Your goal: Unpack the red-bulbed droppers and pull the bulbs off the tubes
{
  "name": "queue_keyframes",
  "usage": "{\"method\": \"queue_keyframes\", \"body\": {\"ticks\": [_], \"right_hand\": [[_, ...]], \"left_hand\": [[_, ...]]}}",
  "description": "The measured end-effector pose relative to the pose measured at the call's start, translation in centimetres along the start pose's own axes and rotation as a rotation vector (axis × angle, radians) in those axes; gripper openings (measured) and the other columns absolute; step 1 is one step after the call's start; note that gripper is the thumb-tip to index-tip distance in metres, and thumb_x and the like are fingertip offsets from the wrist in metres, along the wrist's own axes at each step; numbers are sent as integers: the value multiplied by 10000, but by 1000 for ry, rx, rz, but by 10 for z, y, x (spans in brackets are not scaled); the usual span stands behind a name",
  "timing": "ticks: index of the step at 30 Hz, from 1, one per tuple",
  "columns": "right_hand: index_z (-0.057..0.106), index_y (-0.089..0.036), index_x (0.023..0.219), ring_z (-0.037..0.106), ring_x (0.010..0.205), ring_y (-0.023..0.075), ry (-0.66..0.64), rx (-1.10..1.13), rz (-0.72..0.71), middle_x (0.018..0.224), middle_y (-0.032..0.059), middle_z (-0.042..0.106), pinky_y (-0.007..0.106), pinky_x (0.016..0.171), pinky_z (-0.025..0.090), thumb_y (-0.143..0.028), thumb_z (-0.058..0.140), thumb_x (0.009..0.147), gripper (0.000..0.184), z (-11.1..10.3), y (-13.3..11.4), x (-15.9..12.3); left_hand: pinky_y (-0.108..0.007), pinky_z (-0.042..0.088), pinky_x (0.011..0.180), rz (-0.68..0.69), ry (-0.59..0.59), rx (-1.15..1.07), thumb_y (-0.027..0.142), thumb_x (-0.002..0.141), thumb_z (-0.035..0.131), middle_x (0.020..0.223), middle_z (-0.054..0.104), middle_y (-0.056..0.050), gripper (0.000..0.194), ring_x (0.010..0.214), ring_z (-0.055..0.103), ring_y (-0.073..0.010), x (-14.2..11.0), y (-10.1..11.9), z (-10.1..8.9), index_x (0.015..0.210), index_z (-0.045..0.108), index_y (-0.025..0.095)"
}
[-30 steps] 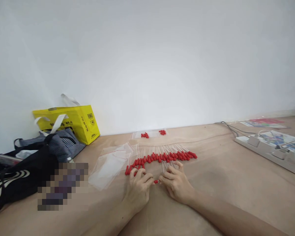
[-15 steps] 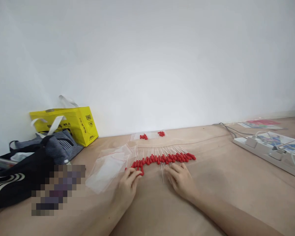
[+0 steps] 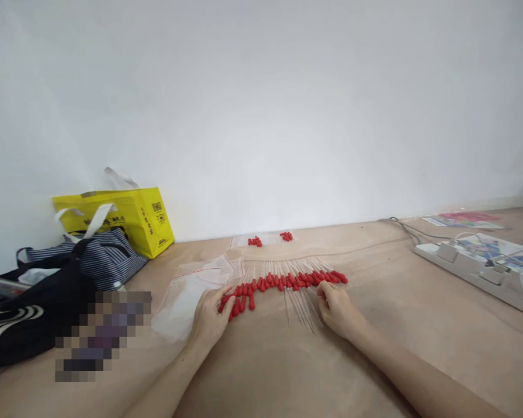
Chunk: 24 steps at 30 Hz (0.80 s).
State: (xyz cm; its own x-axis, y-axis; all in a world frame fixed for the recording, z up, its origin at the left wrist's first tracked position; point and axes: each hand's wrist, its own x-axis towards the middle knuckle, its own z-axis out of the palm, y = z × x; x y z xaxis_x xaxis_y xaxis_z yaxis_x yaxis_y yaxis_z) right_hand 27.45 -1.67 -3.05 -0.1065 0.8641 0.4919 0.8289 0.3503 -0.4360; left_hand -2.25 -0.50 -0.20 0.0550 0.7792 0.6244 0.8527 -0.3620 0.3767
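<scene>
Many droppers with red rubber bulbs (image 3: pixel 283 283) and thin clear stems lie side by side in a row. Most stems point to the wall; several stems (image 3: pixel 300 313) point toward me. At the row's left end, my left hand (image 3: pixel 208 319) has thumb and fingers closed around red bulbs; how many it grips is hidden. A few more bulbs (image 3: pixel 243 304) lie just right of its thumb. My right hand (image 3: pixel 336 306) is beside the row's right part, fingers curled together at a dropper whose bulb they mostly cover.
Clear zip bags (image 3: pixel 178 307) lie left of the row. Bagged red-bulbed droppers (image 3: pixel 255 241) are by the wall. A yellow bag (image 3: pixel 152 223), a striped bag (image 3: pixel 113 261) and a black bag (image 3: pixel 39 313) stand left. A white power strip (image 3: pixel 466 270) with cables lies right.
My left hand has shifted left, uncovering bulbs below the row. My right hand has moved right along the row, and more stems pointing toward me now show.
</scene>
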Motion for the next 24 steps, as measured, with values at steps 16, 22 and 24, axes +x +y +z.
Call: {"method": "queue_keyframes", "body": {"ticks": [16,22,24], "right_hand": [[572,-157,696,523,637,140,97,69,-63,728,51,522,252,604,418,23,377,623,275,9,-8,-6],[586,-162,690,528,650,141,114,102,-109,721,46,517,254,616,425,11,364,673,282,13,-9,-4],[584,-163,673,530,662,142,105,125,-124,719,46,516,257,629,429,16,355,677,290,15,-9,-3]], "left_hand": [[-358,408,739,36,-92,140,324,743,486,827,657,-21,182,834,555,-219,13,11,-1,763,647,241],[-390,356,715,33,-264,313,391,734,506,792,620,-44,214,847,518,-258,31,41,13,669,622,223],[-394,347,710,56,-270,382,415,736,494,772,611,-57,253,832,516,-262,34,45,19,643,608,208]]}}
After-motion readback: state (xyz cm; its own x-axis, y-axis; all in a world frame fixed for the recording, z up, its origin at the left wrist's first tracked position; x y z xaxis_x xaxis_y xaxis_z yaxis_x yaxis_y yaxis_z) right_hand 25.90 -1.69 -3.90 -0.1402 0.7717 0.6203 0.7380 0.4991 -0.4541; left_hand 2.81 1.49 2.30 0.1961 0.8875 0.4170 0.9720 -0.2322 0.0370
